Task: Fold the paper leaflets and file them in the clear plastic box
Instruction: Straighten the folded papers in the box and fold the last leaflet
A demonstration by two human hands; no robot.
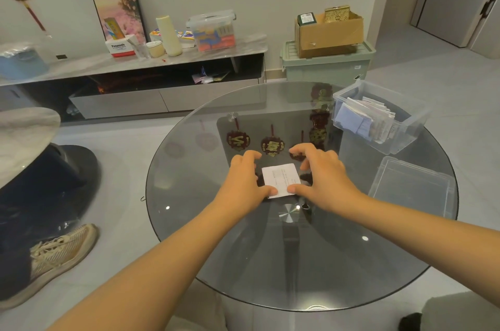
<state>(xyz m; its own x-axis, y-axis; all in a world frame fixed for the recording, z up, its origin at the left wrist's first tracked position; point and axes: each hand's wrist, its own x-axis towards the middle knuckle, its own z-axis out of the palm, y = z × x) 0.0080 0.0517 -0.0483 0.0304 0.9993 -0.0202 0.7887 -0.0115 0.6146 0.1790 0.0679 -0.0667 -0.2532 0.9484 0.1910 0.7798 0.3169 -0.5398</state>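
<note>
While both hands bear down on a small white leaflet (281, 180) lying flat on the round glass tabletop (216, 263), the step in hand looks like the folding one: the paper is already a compact, near-square packet, so I judge this to be the pressing of a crease and not the first fold. The left hand (244, 180) sits against the leaflet's left edge, its thumb tip pressing the near left corner and its other fingers (253, 156) arched over the glass just beyond that edge; the right hand (322, 172) mirrors it on the other side, thumb on the near right corner, fingers curved above the far right corner. Neither hand wraps the paper; the thumbs pin it and the curled fingers grip nothing that I can make out. The clear plastic box (400, 141) stands well beyond the leaflet to its right, near the tabletop's far rim, uncovered, with a row of folded papers (370, 121) already standing on edge inside it. What seems to be its lid (411, 186) lies to the leaflet's right, nearer than the box. The next move, as I judge it, calls for running the fold sharp, then pinching the packet by one edge, lifting it off the slick glass, and slipping it upright beside the filed ones without knocking them over.
</note>
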